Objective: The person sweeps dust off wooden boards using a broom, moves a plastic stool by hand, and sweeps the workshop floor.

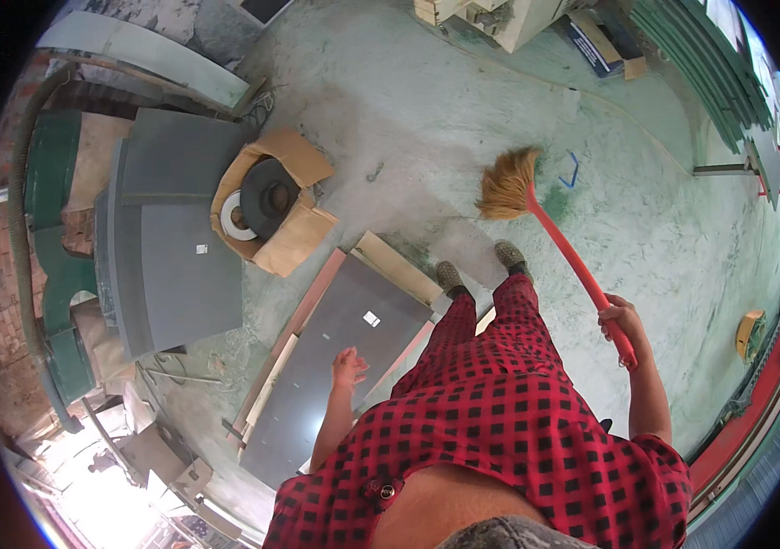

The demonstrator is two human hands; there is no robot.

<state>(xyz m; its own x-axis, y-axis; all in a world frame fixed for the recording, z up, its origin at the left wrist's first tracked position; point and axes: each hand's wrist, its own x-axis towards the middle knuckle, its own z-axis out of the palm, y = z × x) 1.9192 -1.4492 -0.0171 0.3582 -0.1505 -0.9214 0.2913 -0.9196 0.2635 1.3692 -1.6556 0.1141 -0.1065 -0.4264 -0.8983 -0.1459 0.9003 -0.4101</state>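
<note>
A broom (566, 240) with a long red handle and tan straw bristles slants across the floor in front of me. My right hand (623, 320) is wrapped round the handle near its top end. The bristle head (509, 186) is at the floor, a little beyond my feet. A bent blue strip (574, 171) lies just right of the bristles. My left hand (347, 368) holds nothing; its fingers are loosely bent and apart. It hangs above a long grey panel (335, 339), and I see no contact between them.
Left of my feet is an open cardboard box (289, 247) with round dark and white parts. Beyond it stand large grey panels (193, 274). Green metal strips (701, 69) lean at far right. A yellow object (749, 335) and a red beam (747, 412) line the right side.
</note>
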